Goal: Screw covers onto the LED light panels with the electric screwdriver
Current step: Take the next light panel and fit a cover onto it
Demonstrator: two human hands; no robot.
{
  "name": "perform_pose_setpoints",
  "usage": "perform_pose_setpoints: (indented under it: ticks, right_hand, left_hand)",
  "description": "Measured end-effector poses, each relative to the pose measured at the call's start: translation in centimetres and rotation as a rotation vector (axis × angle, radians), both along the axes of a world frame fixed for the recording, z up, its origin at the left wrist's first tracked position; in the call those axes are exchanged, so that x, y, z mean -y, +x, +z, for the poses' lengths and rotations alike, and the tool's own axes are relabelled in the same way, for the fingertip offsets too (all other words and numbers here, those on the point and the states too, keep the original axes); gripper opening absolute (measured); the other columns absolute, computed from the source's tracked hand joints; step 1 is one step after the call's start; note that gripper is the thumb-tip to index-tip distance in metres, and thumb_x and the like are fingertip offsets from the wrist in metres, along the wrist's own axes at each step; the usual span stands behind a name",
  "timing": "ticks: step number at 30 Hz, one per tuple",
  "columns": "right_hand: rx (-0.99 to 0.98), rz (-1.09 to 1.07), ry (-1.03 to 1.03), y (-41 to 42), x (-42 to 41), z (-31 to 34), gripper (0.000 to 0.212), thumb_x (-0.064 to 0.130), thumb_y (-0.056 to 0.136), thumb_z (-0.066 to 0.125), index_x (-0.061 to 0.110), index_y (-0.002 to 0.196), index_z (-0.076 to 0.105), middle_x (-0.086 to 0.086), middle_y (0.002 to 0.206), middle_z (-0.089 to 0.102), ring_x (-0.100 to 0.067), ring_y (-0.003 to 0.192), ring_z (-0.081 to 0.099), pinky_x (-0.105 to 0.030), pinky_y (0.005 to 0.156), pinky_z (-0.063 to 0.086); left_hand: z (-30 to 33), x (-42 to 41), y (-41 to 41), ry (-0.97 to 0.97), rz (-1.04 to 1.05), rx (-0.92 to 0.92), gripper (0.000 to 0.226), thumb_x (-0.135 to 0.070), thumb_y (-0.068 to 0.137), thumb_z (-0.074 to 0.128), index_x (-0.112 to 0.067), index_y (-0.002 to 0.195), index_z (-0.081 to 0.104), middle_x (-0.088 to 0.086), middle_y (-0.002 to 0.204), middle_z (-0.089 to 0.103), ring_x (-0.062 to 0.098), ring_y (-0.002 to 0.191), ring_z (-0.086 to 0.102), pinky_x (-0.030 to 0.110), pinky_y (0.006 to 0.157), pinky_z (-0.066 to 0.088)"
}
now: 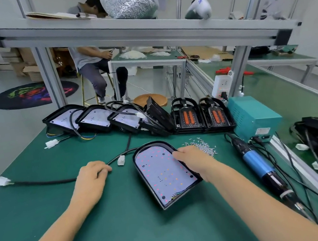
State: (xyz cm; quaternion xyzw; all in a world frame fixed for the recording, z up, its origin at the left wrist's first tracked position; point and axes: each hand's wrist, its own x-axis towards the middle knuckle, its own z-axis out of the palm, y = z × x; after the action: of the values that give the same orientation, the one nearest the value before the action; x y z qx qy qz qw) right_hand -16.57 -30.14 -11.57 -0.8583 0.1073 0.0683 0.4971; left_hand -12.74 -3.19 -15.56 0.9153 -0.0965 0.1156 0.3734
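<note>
On the green bench, my right hand is gripping the right edge of an LED panel, its long axis running away from me, rounded end farthest. My left hand is resting, fingers loosely curled, on a black cable. The screwdriver is lying to the right, screws beyond.

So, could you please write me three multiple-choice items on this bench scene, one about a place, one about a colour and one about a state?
1. Where does the electric screwdriver lie?
A. right of the LED panel
B. left of it
C. on the upper shelf

2. What colour is the table mat?
A. grey
B. green
C. blue

3. What is the right hand doing?
A. holding the screwdriver
B. gripping the panel's right edge
C. pinching a screw

Answers: 1 A, it rests on the mat beyond the loose screws; 2 B, the mat is dark green; 3 B, its fingers curl over the panel's rim.
</note>
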Motion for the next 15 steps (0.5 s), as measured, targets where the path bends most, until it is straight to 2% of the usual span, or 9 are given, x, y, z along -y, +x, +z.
perform_pose_setpoints:
  ticks: [2, 4, 7, 10, 13, 15]
  right_hand:
    - [0.011, 0.024, -0.021, -0.1, -0.2, 0.2, 0.044, 0.014, 0.100, 0.046, 0.024, 0.065, 0.022, 0.003, 0.063, 0.017, -0.012, 0.049, 0.017, -0.025, 0.045, 0.013]
    - [0.010, 0.047, -0.040, -0.2, -0.6, 0.4, 0.045, 0.013, 0.100, 0.047, 0.023, 0.063, 0.022, 0.003, 0.059, 0.019, -0.011, 0.043, 0.017, -0.022, 0.040, 0.012]
    - [0.007, 0.060, -0.068, -0.3, -1.2, 0.6, 0.044, 0.011, 0.099, 0.045, 0.020, 0.061, 0.024, 0.001, 0.056, 0.024, -0.014, 0.048, 0.019, -0.026, 0.043, 0.015]
    - [0.016, 0.053, -0.080, -0.4, -1.4, 0.6, 0.045, 0.010, 0.099, 0.045, 0.020, 0.061, 0.023, 0.002, 0.054, 0.023, -0.014, 0.048, 0.018, -0.026, 0.043, 0.015]
    - [0.036, 0.044, -0.088, -0.7, -1.2, 0.6, 0.044, 0.011, 0.099, 0.044, 0.020, 0.062, 0.023, 0.003, 0.055, 0.023, -0.014, 0.049, 0.017, -0.024, 0.039, 0.015]
    - [0.051, 0.060, -0.075, -0.7, -1.3, 0.4, 0.043, 0.013, 0.099, 0.045, 0.020, 0.062, 0.024, 0.003, 0.055, 0.025, -0.015, 0.050, 0.020, -0.024, 0.041, 0.017]
  left_hand:
    - [0.2, 0.7, -0.5, -0.060, -0.006, 0.095, 0.022, -0.003, 0.093, 0.052, -0.002, 0.077, 0.068, 0.004, 0.085, 0.063, 0.023, 0.086, 0.053, 0.024, 0.076, 0.034]
    - [0.4, 1.9, -1.0, -0.146, 0.024, 0.109, 0.018, -0.012, 0.095, 0.053, -0.008, 0.086, 0.068, -0.001, 0.091, 0.062, 0.019, 0.091, 0.052, 0.027, 0.081, 0.035]
    - [0.4, 4.4, -1.4, -0.373, 0.039, -0.131, 0.013, -0.031, 0.095, 0.053, -0.024, 0.100, 0.062, -0.008, 0.098, 0.060, 0.011, 0.091, 0.053, 0.026, 0.079, 0.036]
    - [0.8, 6.4, -0.6, -0.613, 0.037, -0.417, 0.023, -0.033, 0.095, 0.053, -0.015, 0.108, 0.060, 0.003, 0.101, 0.062, 0.017, 0.083, 0.055, 0.031, 0.075, 0.048]
    - [1.3, 7.0, 0.4, -0.642, 0.039, -0.484, 0.022, -0.031, 0.094, 0.056, -0.011, 0.101, 0.062, 0.009, 0.100, 0.062, 0.022, 0.081, 0.054, 0.035, 0.077, 0.048]
    - [1.5, 7.4, 0.6, -0.581, 0.010, -0.482, 0.021, -0.032, 0.093, 0.057, -0.013, 0.097, 0.063, 0.006, 0.105, 0.061, 0.021, 0.092, 0.054, 0.032, 0.082, 0.041]
